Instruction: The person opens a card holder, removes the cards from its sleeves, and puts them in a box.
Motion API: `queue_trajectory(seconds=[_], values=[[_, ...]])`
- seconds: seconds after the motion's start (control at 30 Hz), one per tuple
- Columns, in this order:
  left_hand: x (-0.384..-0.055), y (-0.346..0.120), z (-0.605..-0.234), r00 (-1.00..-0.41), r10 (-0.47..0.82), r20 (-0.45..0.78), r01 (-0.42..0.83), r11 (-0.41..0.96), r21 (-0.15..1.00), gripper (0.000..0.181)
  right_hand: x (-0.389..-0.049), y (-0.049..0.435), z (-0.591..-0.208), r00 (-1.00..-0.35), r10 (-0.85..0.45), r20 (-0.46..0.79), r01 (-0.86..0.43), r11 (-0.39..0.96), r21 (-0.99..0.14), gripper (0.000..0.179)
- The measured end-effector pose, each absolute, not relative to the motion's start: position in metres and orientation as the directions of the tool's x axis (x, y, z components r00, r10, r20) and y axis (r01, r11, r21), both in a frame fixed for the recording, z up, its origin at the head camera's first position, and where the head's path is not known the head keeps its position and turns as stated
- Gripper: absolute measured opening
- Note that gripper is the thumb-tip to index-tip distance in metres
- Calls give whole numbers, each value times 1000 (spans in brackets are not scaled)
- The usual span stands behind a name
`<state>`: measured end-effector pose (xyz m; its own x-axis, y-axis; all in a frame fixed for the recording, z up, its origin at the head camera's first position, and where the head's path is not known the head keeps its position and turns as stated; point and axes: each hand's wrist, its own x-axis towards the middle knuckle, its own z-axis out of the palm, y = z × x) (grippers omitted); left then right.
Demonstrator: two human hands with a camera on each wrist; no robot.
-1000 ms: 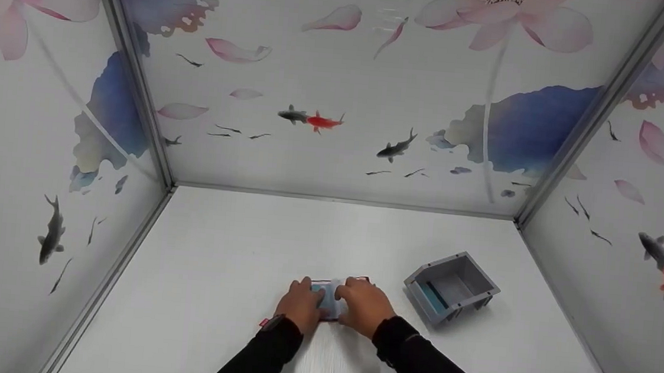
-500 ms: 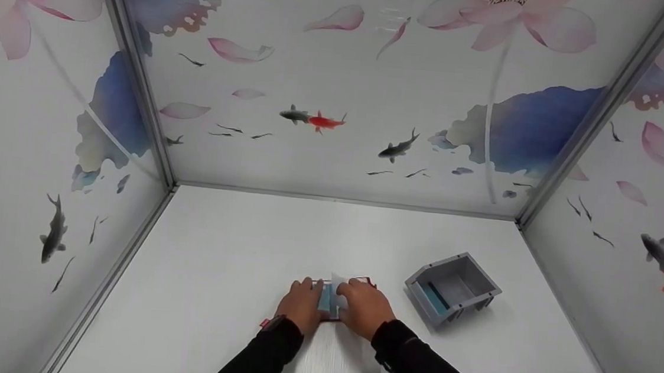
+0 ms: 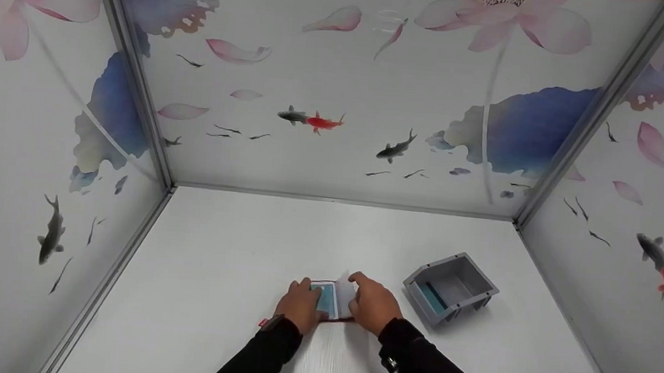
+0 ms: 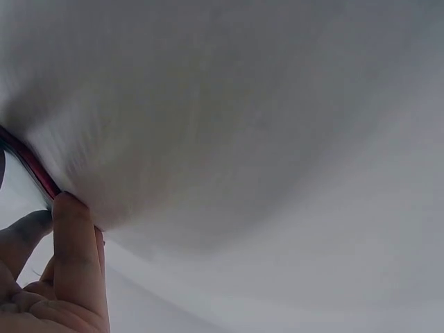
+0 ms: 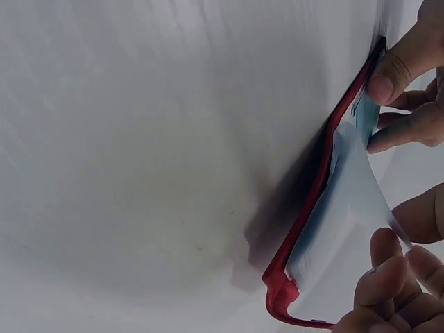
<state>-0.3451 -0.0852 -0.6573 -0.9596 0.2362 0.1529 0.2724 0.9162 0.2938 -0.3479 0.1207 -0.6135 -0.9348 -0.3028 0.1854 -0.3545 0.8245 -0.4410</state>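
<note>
An opened card holder with a red cover (image 5: 320,172) and clear sleeves lies on the white table, in the lower middle of the head view. My left hand (image 3: 297,307) grips its left side, thumb over a blue insert (image 3: 326,300). In the left wrist view, the fingers of that hand (image 4: 73,260) meet the dark red edge (image 4: 35,171). My right hand (image 3: 376,304) pinches the free edge of a translucent sleeve (image 5: 350,205), which stands lifted and curved above the right half. That half is partly hidden behind the right hand in the head view.
A grey plastic bin (image 3: 470,273) stands on the table to the right, with a blue piece (image 3: 434,298) at its lower left side. White panels printed with flowers and fish (image 3: 323,150) enclose the table (image 3: 232,244) at the back and both sides.
My right hand has shifted a little to the right, drawing the translucent sleeve over with it, so more of the blue insert and sleeve shows. The left hand stays in place.
</note>
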Motion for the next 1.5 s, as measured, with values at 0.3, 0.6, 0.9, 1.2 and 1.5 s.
queue_trajectory(seconds=[0.3, 0.6, 0.9, 1.2, 1.5], values=[[-336, -92, -640, -952, 273, 137, 303, 903, 304, 38, -354, 128, -621, -976, -212, 52, -212, 864, -457, 27], [-336, -98, -628, -952, 286, 106, 305, 879, 367, 43, -355, 126, -625, -967, -241, 79, -253, 885, -391, 7], [-344, -97, -642, -965, 250, 85, 262, 866, 427, 46, -359, 112, -624, -942, -330, 62, -319, 820, -475, 12], [-351, -95, -650, -972, 226, 60, 229, 868, 441, 49, -366, 111, -619, -946, -323, 9, -243, 692, -680, 9], [-352, -92, -657, -967, 231, 103, 253, 883, 396, 45, -369, 115, -614, -949, -310, -63, -148, 610, -779, 34]])
